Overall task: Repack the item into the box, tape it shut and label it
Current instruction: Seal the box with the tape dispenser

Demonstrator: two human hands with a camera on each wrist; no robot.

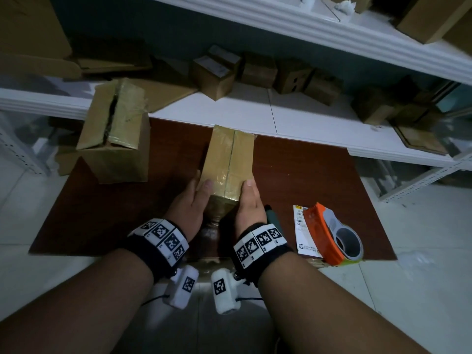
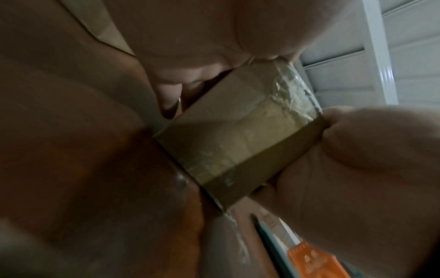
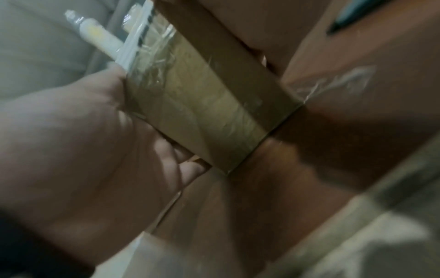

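Left hand (image 1: 187, 203) and right hand (image 1: 249, 203) clasp the taped box (image 1: 227, 162) by its near end, thumbs on top, on the bench (image 1: 293, 175). Tape dispenser (image 1: 329, 233) and label (image 1: 302, 231) lie right; an open carton (image 1: 115, 134) stands left.

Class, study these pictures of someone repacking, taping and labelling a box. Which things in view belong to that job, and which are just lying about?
Part of the job:
- taped box, held between the left hand and right hand
- orange tape dispenser
- label sheet
- pen

Just lying about:
- open carton on the table's far left
- small boxes on the shelf behind
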